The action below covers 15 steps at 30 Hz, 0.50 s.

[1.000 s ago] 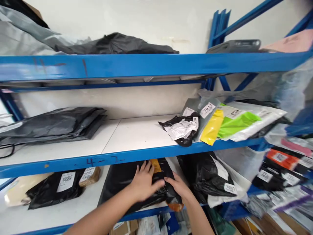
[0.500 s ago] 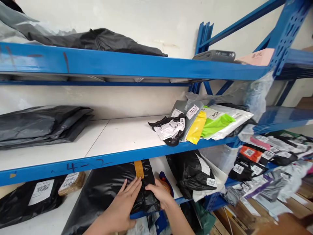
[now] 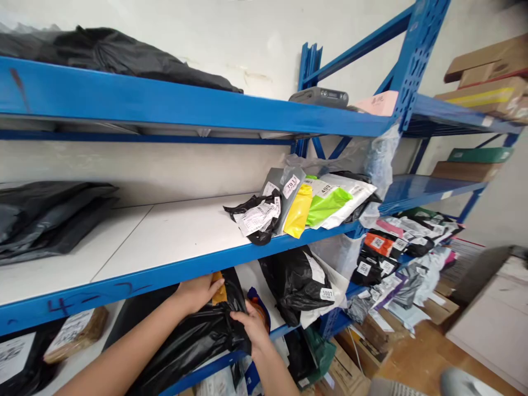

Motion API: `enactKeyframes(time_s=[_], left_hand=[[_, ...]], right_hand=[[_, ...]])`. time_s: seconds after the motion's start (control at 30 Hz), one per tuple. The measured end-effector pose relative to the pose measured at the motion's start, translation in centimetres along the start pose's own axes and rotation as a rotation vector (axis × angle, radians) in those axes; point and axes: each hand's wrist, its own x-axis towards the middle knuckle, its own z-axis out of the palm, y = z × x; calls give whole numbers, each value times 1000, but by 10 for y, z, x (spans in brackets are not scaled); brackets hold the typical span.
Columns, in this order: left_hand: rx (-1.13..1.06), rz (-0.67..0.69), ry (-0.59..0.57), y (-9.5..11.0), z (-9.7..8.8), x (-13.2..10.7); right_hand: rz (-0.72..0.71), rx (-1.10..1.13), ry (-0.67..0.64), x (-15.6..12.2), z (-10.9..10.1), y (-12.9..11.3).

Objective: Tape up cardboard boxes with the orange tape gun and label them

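A large black plastic mailer bag with a yellow tape strip lies on the lower shelf of the blue rack. My left hand rests on its far top edge, fingers curled over the yellow tape just under the shelf beam. My right hand grips the bag's crumpled right end near the shelf's front edge. Both forearms reach in from the bottom of the view.
The middle shelf carries folded black bags at left and a cluster of labelled yellow, green and black parcels at right. Another black parcel sits right of my hands. More parcels and cardboard boxes fill the racks at right.
The view has swung to the right. My left hand has slid from the bag's top face up to its far edge, and my right hand has closed on its right end.
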Motion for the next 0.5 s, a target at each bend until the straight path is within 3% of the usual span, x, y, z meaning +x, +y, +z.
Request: enactKeyframes(time_s=[0.07,0.13,0.2,0.27,0.4,0.5], left_hand=[[55,86,35,11,-17,-32],[93,141,150,12,-21,-67],[114,154,288,-1,-7,-96],[111,79,358,-29,20,-115],[71,-241,357,-89,74,-117],[150,-388,370,-104,85,-106]], right_hand=[[-70,26,30,-2,-14,-20],[-143,38,113,-5,-32,-44],[-197,65,245,-8,-50,-67],[-257,91,391,-4,-67,-83],[-479,-69,594,26,-97,-86],[-519,-368,628,56,-110,-77]])
